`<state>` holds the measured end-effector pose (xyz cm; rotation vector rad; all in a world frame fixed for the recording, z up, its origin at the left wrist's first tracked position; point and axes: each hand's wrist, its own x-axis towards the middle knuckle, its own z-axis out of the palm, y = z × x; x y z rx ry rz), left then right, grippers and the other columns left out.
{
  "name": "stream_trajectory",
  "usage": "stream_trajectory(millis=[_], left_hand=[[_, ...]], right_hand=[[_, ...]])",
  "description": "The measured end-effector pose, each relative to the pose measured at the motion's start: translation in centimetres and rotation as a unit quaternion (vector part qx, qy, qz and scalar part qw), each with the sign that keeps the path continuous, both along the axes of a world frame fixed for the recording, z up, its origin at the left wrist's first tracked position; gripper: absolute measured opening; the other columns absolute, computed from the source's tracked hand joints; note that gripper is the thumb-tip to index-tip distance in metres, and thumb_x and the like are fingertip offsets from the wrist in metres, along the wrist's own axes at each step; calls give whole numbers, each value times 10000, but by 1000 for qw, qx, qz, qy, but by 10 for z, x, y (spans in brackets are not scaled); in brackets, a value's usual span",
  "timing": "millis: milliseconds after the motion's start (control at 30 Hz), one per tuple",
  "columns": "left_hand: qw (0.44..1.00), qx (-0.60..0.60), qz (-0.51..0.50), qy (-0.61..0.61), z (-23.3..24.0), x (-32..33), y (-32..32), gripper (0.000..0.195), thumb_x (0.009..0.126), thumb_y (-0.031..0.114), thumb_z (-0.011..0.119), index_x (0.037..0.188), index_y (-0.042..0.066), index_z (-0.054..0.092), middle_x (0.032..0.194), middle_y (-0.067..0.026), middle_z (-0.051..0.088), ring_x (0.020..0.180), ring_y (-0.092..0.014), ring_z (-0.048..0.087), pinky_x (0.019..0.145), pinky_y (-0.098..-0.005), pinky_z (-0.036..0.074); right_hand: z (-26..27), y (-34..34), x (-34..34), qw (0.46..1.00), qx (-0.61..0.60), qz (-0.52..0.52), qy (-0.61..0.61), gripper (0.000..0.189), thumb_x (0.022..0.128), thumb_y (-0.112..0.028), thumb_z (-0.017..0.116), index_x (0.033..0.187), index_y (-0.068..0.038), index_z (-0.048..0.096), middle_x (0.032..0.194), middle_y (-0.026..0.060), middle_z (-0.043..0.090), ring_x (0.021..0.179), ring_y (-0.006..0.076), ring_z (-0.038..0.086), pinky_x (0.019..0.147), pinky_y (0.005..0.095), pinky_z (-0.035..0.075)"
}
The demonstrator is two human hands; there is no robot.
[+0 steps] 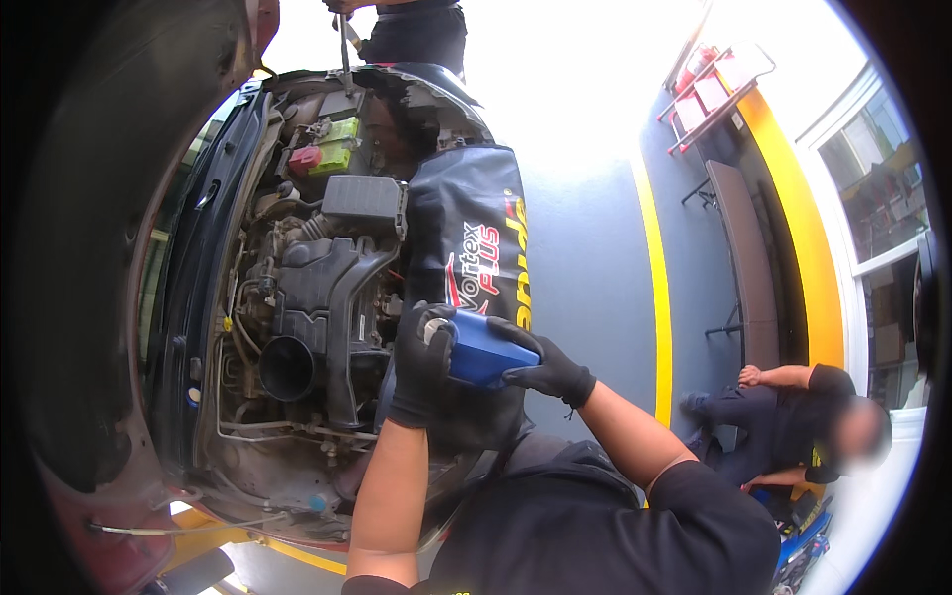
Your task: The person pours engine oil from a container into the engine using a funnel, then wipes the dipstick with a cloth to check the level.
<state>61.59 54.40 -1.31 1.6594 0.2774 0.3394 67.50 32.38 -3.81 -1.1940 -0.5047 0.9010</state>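
Observation:
Both my hands wear black work gloves and hold a blue plastic bottle point(487, 349) level above the front of the car. My left hand point(422, 357) wraps the end with the pale round cap point(436, 329). At the other end, near the base, my right hand point(550, 368) grips the bottle. A black fender cover point(476, 201) with printed lettering drapes over the car's front edge under my hands. To the left, a black funnel point(287, 368) stands in the engine, beside the plastic engine cover point(305, 282).
A battery point(333, 149) with a red terminal cover and an air filter box point(363, 202) sit farther along the bay. The raised hood point(89, 245) fills the left side. One person point(413, 33) stands at the far fender; another person point(788, 416) sits at right near a brown bench point(744, 245).

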Motion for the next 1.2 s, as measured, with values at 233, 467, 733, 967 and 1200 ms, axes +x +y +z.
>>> stream_trajectory(millis=[233, 467, 733, 967, 1200], left_hand=[[999, -24, -24, 28, -22, -1, 15, 182, 877, 30, 505, 997, -1, 638, 959, -54, 653, 882, -130, 579, 857, -279, 466], [980, -200, -14, -3, 28, -8, 17, 296, 1038, 141, 444, 1228, -4, 618, 1154, -139, 667, 1146, -198, 607, 1054, -341, 421], [951, 280, -97, 89, 70, -14, 36, 163, 913, 46, 602, 1055, 83, 673, 934, -84, 672, 857, -248, 669, 739, -375, 522], [733, 613, -293, 18, 118, 10, 39, 214, 788, 106, 663, 983, 186, 702, 870, -102, 648, 795, -303, 668, 669, -447, 526], [595, 681, -421, 70, 124, 47, 31, 77, 771, 104, 653, 824, 143, 695, 768, -139, 676, 758, -322, 704, 674, -441, 559]], right_hand=[[-1, 1, 3, 996, -18, 25, -89, 825, 828, -160, 783, 1532, -61, 364, 1522, 115, 435, 1377, 201, 411, 1137, 353, 343], [3, -5, 7, 997, 7, 15, -82, 867, 806, -136, 803, 1538, -54, 346, 1536, 114, 421, 1398, 212, 399, 1152, 355, 328], [1, -6, 9, 998, 5, 47, -37, 865, 808, -112, 776, 1545, -50, 328, 1545, 113, 409, 1404, 208, 390, 1153, 349, 323], [1, -6, 12, 997, 16, 51, -56, 845, 822, -115, 766, 1548, -81, 336, 1544, 94, 414, 1384, 203, 410, 1140, 353, 344], [-4, -8, 13, 996, 28, 47, -72, 832, 831, -125, 770, 1547, -112, 347, 1542, 101, 416, 1380, 215, 419, 1140, 359, 352]])
